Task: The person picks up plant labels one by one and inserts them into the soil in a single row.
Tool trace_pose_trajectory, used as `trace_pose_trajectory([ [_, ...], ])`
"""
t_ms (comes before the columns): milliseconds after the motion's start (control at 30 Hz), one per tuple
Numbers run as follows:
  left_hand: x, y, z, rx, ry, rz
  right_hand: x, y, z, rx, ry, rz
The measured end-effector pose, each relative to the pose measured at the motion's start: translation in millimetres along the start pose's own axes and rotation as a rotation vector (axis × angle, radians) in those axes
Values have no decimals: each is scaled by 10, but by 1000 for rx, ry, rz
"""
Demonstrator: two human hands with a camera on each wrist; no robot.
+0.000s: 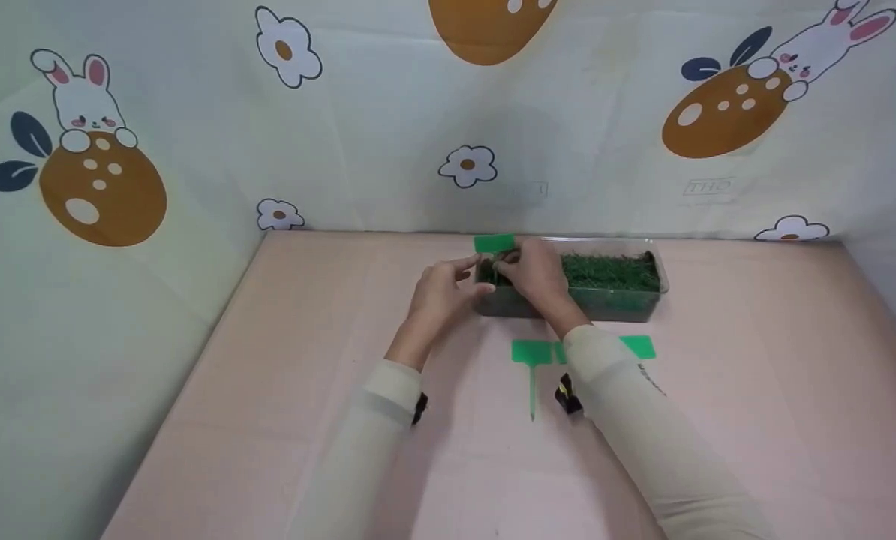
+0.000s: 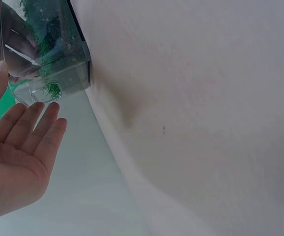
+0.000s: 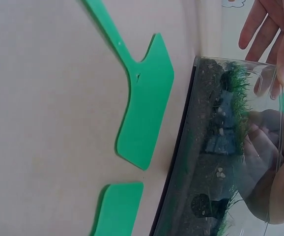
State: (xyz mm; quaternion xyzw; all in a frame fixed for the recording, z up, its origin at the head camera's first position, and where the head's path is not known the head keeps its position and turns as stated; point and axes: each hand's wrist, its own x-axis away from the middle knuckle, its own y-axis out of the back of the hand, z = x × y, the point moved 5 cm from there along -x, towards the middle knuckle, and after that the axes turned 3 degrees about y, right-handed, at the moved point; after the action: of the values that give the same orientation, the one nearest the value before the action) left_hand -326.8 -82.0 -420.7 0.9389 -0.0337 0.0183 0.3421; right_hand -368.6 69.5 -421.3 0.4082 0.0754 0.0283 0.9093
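Observation:
A clear planter box (image 1: 575, 304) holding soil and green grass stands at the table's back. At its left end a green plant label (image 1: 494, 243) rises above the rim. My right hand (image 1: 539, 274) reaches inside over the grass, its fingers curled at the label's stem; the fingertips are partly hidden. My left hand (image 1: 439, 296) is at the box's left end, thumb touching the rim and the other fingers extended, as the left wrist view shows the left hand (image 2: 21, 147). Through the clear wall, the right wrist view shows the right hand (image 3: 265, 167).
On the pink table (image 1: 328, 337), in front of the box, lie a green label (image 1: 531, 351) with a pointed stem and more labels partly covered by my right sleeve, one label (image 1: 639, 346) showing beyond it. A patterned cloth (image 1: 388, 112) hangs behind the table.

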Motion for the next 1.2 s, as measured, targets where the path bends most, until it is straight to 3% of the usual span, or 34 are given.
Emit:
trace_pose_trajectory([
  [367, -8, -11, 10, 1, 20, 6, 5, -11, -56, 4, -78, 37],
  [900, 1, -9, 2, 11, 15, 10, -13, 7, -57, -21, -126, 74],
  [1200, -3, 1, 15, -28, 24, -11, -10, 8, -33, 40, -98, 48],
])
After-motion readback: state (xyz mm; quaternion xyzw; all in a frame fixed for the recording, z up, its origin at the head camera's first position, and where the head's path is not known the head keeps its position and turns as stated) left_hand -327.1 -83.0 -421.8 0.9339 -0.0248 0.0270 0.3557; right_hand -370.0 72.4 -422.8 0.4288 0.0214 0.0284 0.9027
